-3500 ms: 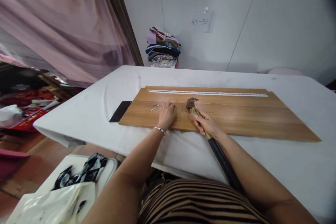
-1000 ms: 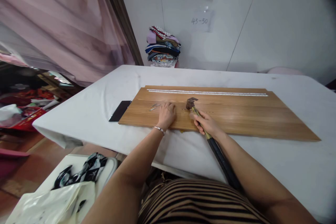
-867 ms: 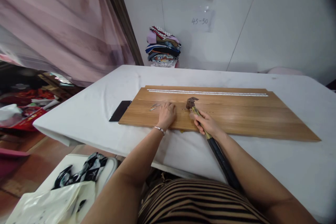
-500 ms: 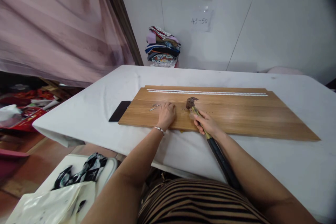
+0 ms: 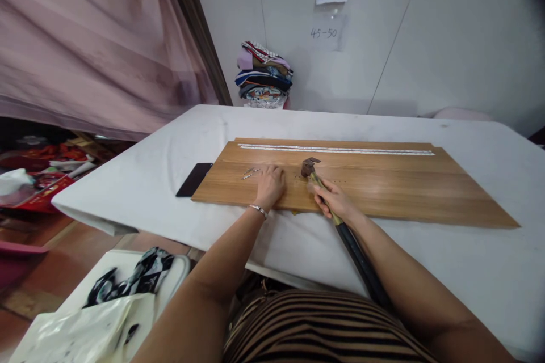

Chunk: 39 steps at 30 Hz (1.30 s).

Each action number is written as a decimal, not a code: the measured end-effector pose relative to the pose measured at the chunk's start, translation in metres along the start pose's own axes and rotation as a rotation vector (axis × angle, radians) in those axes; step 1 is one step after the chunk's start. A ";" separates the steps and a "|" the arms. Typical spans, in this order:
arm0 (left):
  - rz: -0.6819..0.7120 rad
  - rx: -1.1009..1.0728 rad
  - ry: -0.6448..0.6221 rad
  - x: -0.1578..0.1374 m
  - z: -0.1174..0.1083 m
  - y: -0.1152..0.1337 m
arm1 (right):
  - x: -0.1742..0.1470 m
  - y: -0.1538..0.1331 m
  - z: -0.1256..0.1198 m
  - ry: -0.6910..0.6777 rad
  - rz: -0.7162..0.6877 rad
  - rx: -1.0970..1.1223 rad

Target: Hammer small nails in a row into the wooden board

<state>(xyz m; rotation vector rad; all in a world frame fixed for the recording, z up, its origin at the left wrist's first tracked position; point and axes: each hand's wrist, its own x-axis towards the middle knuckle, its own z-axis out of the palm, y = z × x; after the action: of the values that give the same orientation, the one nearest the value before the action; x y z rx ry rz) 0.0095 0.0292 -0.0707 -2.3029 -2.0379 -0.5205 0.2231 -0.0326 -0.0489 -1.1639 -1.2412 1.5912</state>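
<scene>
My right hand [image 5: 334, 199] grips the upper handle of a claw hammer [image 5: 310, 168], close below its rusty head. The head rests at or just above a wooden board [image 5: 404, 187], beside a row of small dark marks; I cannot tell if it touches. The black lower grip slants back toward my body. On the board to the left lies my left hand [image 5: 271, 182], palm down with its fingers stretched forward and nothing seen in it. A few loose nails [image 5: 249, 174] lie just left of its fingers.
Two white measuring strips [image 5: 336, 150] run along the board's far side. A black tablet-like slab [image 5: 193, 180] pokes out at its left end. Under everything is a white-covered table [image 5: 153, 176]. Folded clothes [image 5: 264, 76] are stacked behind; a white stool [image 5: 114, 272] holds cloth and a bag.
A paper label on the wall, lifted before, now hangs flat with its writing showing. My hands and the hammer have stayed almost exactly in place.
</scene>
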 end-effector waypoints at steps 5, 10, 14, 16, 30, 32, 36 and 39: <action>0.006 -0.024 0.008 0.000 -0.001 0.001 | -0.001 0.000 0.000 0.005 0.000 0.001; -0.006 -0.027 0.001 0.000 -0.002 0.001 | -0.002 -0.001 0.001 0.008 -0.007 -0.005; -0.014 -0.026 -0.006 0.000 -0.001 0.001 | -0.002 -0.003 0.001 0.008 0.013 -0.015; -0.013 -0.020 -0.009 0.000 -0.001 0.001 | -0.002 -0.003 0.001 0.005 0.006 -0.016; 0.005 -0.009 -0.005 0.000 -0.001 0.000 | -0.001 -0.001 0.001 -0.002 -0.006 0.006; 0.010 -0.012 -0.005 0.000 -0.001 0.000 | -0.002 -0.002 0.001 0.001 -0.007 0.004; 0.006 -0.005 -0.007 0.000 -0.001 0.000 | -0.002 -0.002 0.001 0.010 -0.002 -0.009; 0.007 0.004 -0.006 0.000 -0.001 0.000 | -0.003 -0.003 0.001 0.009 0.005 -0.011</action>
<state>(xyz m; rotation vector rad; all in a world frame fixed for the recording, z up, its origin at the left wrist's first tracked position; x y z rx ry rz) 0.0093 0.0289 -0.0701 -2.3110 -2.0314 -0.5098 0.2227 -0.0351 -0.0453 -1.1812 -1.2436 1.5831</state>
